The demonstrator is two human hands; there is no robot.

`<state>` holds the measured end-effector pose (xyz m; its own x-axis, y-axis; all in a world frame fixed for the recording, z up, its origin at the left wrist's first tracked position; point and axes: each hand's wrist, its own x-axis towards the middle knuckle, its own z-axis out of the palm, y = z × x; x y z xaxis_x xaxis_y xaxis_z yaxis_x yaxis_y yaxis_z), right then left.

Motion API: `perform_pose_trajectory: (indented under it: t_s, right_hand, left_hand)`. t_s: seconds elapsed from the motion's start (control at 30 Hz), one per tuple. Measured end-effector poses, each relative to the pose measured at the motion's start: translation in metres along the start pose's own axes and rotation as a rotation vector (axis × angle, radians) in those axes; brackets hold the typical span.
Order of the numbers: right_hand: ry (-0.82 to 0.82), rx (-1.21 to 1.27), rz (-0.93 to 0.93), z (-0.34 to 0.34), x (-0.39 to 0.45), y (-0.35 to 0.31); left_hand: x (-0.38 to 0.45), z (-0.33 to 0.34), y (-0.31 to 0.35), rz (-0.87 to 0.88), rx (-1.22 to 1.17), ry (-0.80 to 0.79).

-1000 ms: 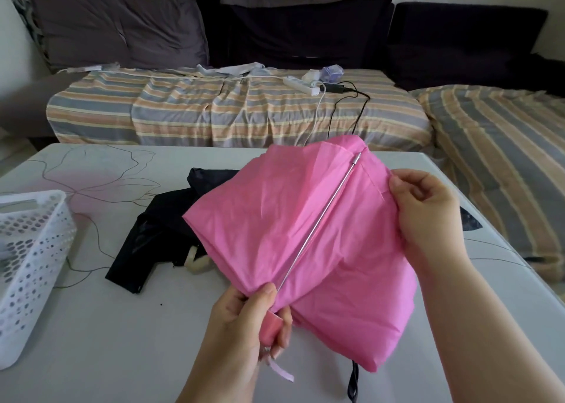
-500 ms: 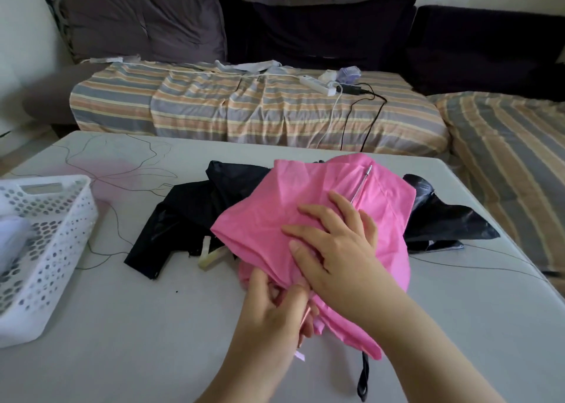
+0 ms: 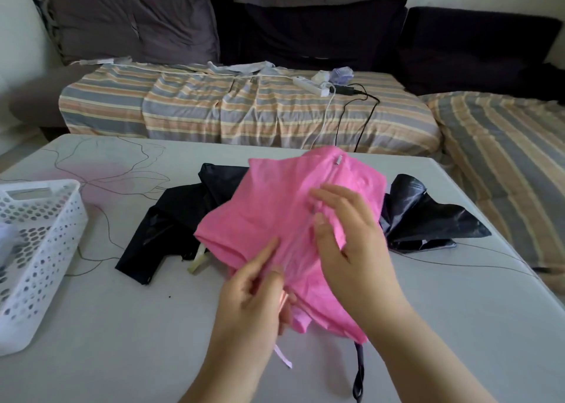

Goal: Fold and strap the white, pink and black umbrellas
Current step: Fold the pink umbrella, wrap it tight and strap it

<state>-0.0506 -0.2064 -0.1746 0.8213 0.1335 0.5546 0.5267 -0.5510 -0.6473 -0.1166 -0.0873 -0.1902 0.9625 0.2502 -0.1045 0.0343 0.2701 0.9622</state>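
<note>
The pink umbrella point(image 3: 269, 210) is held over the middle of the grey table, its loose cloth bunched and its metal tip pointing away from me. My left hand point(image 3: 256, 292) grips its pink handle end, and a pale pink strap hangs below the fingers. My right hand point(image 3: 345, 234) lies across the pink cloth with its fingers bent over a fold. Under and behind it the black umbrella point(image 3: 171, 219) sprawls unfolded on the table, its black wrist loop hanging near the front. No white umbrella shows plainly.
A white perforated basket point(image 3: 46, 237) stands at the table's left edge. The grey table point(image 3: 122, 341) has a flower drawing at its far left. Behind it runs a sofa with a striped cover point(image 3: 244, 112), a power strip and cables.
The pink umbrella came down from in front of me toward the table. My right hand left the cloth's right edge and now lies across the cloth. My left hand keeps hold of the handle.
</note>
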Motion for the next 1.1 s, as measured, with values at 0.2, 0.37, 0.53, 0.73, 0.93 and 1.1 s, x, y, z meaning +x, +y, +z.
perform_pose_trajectory:
  t_s: [0.2, 0.37, 0.53, 0.73, 0.93, 1.1]
  right_hand:
    - [-0.184, -0.128, -0.033, 0.006, -0.017, 0.001]
    - [-0.051, -0.127, 0.098, -0.01, -0.018, 0.014]
    - [-0.095, -0.257, 0.051, -0.008, -0.022, 0.022]
    - [0.064, -0.48, 0.01, -0.01, -0.014, 0.024]
    - [0.336, -0.434, -0.001, -0.029, -0.011, 0.017]
    - [0.212, 0.168, 0.364, -0.037, -0.011, 0.005]
  left_hand:
    - [0.011, -0.007, 0.011, -0.041, -0.258, 0.096]
    - [0.021, -0.021, 0.023, -0.136, -0.445, 0.055]
    - [0.018, -0.026, 0.026, -0.178, -0.499, 0.02]
    - [0.016, -0.021, 0.026, -0.14, -0.485, 0.015]
    - [0.023, -0.023, 0.018, -0.031, -0.332, 0.147]
    - [0.026, -0.025, 0.017, 0.024, -0.342, 0.213]
